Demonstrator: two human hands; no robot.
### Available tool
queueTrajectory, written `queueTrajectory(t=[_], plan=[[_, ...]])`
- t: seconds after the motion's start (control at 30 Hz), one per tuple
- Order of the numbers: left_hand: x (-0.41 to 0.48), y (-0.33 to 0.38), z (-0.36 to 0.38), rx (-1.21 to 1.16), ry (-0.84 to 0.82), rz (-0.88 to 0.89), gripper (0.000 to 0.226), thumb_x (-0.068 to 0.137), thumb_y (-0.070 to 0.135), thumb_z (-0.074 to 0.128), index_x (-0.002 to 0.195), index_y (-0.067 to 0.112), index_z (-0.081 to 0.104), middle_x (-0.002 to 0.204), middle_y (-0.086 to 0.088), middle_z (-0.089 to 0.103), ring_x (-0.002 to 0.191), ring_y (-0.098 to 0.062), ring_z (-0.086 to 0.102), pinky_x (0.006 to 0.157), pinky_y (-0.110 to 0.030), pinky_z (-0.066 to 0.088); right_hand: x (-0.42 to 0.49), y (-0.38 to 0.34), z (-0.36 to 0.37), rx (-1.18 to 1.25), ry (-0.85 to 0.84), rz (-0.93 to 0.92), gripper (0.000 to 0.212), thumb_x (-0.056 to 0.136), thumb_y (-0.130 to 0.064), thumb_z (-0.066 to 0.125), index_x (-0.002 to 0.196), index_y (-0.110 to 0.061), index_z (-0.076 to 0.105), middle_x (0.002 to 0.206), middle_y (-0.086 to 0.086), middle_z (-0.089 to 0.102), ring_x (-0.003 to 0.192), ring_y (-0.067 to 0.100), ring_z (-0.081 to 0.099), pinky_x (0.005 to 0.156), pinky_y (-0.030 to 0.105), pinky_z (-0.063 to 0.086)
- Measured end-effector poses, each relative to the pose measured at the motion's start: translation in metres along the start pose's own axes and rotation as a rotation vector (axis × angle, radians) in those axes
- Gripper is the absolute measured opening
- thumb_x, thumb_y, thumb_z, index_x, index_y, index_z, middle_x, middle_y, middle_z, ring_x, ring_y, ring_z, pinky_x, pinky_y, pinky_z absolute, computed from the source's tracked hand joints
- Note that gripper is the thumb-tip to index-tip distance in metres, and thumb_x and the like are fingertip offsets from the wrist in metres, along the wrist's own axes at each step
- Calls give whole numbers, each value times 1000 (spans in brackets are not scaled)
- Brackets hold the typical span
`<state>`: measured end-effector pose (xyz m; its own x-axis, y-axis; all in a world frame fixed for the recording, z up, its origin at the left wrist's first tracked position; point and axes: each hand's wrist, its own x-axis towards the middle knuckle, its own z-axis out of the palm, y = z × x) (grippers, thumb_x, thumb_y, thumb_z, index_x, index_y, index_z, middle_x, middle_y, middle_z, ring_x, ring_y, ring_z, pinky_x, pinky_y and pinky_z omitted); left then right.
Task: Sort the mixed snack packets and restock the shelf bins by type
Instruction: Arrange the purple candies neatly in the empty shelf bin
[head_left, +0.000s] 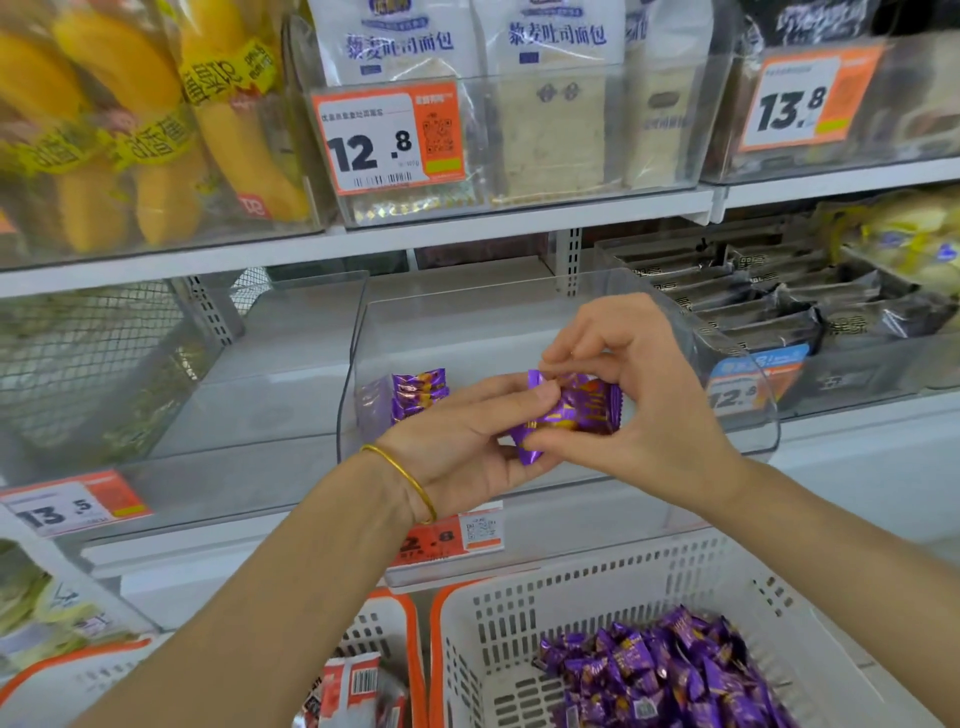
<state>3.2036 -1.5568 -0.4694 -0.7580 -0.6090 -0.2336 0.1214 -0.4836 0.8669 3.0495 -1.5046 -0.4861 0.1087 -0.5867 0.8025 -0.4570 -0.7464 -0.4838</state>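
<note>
Grip: your left hand (467, 441) and right hand (649, 405) both pinched the purple foil snack packet (576, 410) | Axis: left-right, at the clear plastic shelf bin (357, 338) front | Target: shelved purple packets (415, 392) stood left, nearer your left hand

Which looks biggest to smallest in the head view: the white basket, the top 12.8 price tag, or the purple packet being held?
1. white basket
2. 12.8 price tag
3. purple packet
The tag and the packet look close, and the packet is nearer the camera.
</note>
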Motion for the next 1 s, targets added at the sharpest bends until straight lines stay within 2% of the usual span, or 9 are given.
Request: queueTrajectory(t=[0.17,0.23,0.33,0.5,0.63,0.73,0.8,0.9,1.0], plan=[[-3,6,-3,111,71,149,43,84,2,55,127,7,54,103,-12,66,72,-15,66,65,-24,57,1,3,-6,7,74,210,52,68,-45,77,110,-31,49,127,6,45,123,16,48,103,35,43],[-6,12,-7,214,87,235,43,87,-2,51,129,9,51,106,-11,64,74,-16,65,65,-23,57,6,2,-12,92,-25,466,57,67,-43,80,116,-42,51,134,-10,47,115,9,55,95,35,50],[-8,17,-15,451,124,296,44,87,-1,55,128,13,47,114,-11,62,87,-16,64,75,-26,57,10,3,-10,431,-208,670,75,63,-15,80,126,-42,49,138,-8,48,89,22,67,68,38,58],[-1,25,-34,1002,303,379,36,85,9,65,111,16,41,107,-16,61,86,-21,61,80,-34,53,23,14,10,460,-261,705,64,68,17,72,118,-21,58,111,3,59,71,24,66,61,35,57],[-4,36,-50,1447,366,442,37,78,28,74,108,18,55,91,4,57,80,-11,55,71,-22,44,31,28,26,457,-285,762,49,66,21,71,99,-14,61,99,8,60,60,21,64,55,28,53],[-5,35,-68,1628,411,351,60,68,57,67,116,21,60,109,4,64,106,-18,56,94,-35,42,34,37,40,420,-338,826,45,67,23,68,96,-10,61,93,7,59,56,14,62,52,23,51],[-10,29,-82,1616,513,450,67,66,57,55,120,19,60,122,-1,61,118,-22,51,107,-34,32,33,43,46,398,-394,902,44,69,24,66,96,-10,61,97,9,58,56,12,61,52,22,51],[-26,12,-99,1491,686,727,54,75,41,53,120,12,60,128,-10,54,125,-26,43,106,-9,15,30,49,56,421,-520,1012,42,72,24,63,95,-10,61,101,9,56,55,16,59,53,22,50],[-34,-7,-112,1215,657,719,41,83,28,54,123,21,52,129,5,43,128,-15,38,111,-33,31,28,49,76,361,-655,1042,41,74,22,62,95,-14,60,97,0,57,57,10,60,58,23,52]])
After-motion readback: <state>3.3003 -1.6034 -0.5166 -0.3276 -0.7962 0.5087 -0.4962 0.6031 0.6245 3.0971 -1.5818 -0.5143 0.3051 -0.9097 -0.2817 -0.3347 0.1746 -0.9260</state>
